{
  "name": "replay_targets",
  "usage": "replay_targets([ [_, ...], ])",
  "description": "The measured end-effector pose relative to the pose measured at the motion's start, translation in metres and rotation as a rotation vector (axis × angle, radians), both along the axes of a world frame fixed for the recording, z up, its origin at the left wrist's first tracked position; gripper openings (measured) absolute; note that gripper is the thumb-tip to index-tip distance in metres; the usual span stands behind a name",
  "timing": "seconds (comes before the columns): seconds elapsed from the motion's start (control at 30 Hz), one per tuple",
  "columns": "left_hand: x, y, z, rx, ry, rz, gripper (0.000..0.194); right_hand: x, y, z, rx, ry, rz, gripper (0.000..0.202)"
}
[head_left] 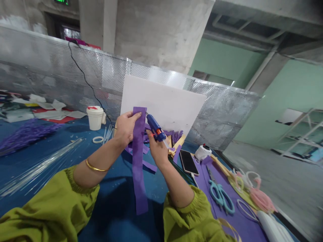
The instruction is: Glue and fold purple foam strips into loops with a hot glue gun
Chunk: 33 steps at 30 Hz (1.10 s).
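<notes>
My left hand [125, 126] pinches a long purple strip [139, 161] near its top, thumb in front, and the strip hangs down above the blue table. In my right hand [158, 150] is a blue glue gun [155, 127] with a small red light and a pale glue stick at its back. The gun's nozzle is by the strip's upper right edge; whether they touch I cannot tell. Behind both hands, other purple strips [149, 166] and purple flower sprigs [177, 136] lie on the table, partly hidden.
A white board [161, 101] stands behind my hands. At left are a white cup [95, 118], a tape roll [98, 139], clear thin rods [42, 168] and purple flowers [25, 134]. At right lie a phone [188, 162], teal scissors [220, 196] and pink cord [262, 199].
</notes>
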<state>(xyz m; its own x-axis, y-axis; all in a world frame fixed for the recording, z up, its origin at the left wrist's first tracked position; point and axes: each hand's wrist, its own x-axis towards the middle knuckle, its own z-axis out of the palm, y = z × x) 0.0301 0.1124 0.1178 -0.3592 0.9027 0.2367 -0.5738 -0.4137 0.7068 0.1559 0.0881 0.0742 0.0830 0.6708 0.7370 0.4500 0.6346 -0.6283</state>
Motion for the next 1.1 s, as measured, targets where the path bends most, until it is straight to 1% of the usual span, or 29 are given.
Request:
replay_targets([
  [0.17,-0.003,0.003,-0.001,0.009,0.010,0.027,0.020,0.000,0.000,0.000,0.042,-0.032,0.003,0.037],
  [0.27,-0.004,0.003,0.000,0.003,0.016,0.042,0.019,0.000,0.000,-0.001,0.037,-0.044,-0.003,0.038],
  [0.5,-0.005,0.002,0.003,0.000,0.013,0.065,0.014,-0.001,-0.001,-0.002,0.033,-0.048,0.030,0.034],
  [0.73,-0.006,0.001,0.007,-0.002,-0.023,0.077,0.016,-0.002,-0.001,-0.004,0.015,-0.022,0.060,0.033],
  [0.93,-0.007,-0.002,0.010,-0.001,-0.046,0.070,0.013,-0.004,0.003,-0.008,0.012,0.006,0.105,0.032],
  [1.1,-0.009,0.000,0.011,-0.005,-0.070,0.072,0.012,-0.005,0.005,-0.011,0.002,0.026,0.137,0.030],
])
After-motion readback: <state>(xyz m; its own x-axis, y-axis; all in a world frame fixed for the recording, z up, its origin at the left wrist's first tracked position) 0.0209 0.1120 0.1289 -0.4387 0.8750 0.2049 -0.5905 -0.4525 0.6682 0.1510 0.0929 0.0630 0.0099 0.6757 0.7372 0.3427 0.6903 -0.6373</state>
